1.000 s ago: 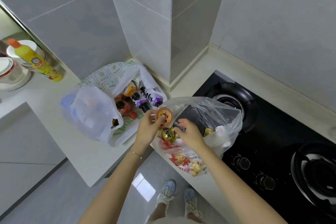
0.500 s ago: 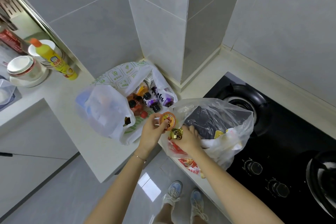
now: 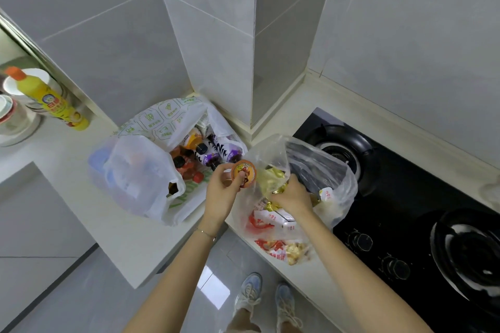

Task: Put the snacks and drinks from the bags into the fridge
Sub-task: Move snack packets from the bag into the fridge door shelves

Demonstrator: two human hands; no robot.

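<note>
— Left hand (image 3: 220,192) pinches an orange-lidded snack cup (image 3: 243,173) between the bags; your right hand (image 3: 293,194) is inside the clear snack bag (image 3: 338,178), grip hidden.
— Progress?
— Barely started, I'd say: both bags look full, bottles (image 3: 213,154) untouched in the white bag (image 3: 140,176).

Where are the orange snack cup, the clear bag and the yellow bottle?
orange snack cup (image 3: 243,173), head view, on its printed lid.
clear bag (image 3: 267,153), head view, on its raised wall.
yellow bottle (image 3: 51,101), head view, on its label.

Honestly can't read any of it: white lettering on the purple bottles (image 3: 216,154), red characters on the snack packs (image 3: 273,217), all too blurry.
</note>
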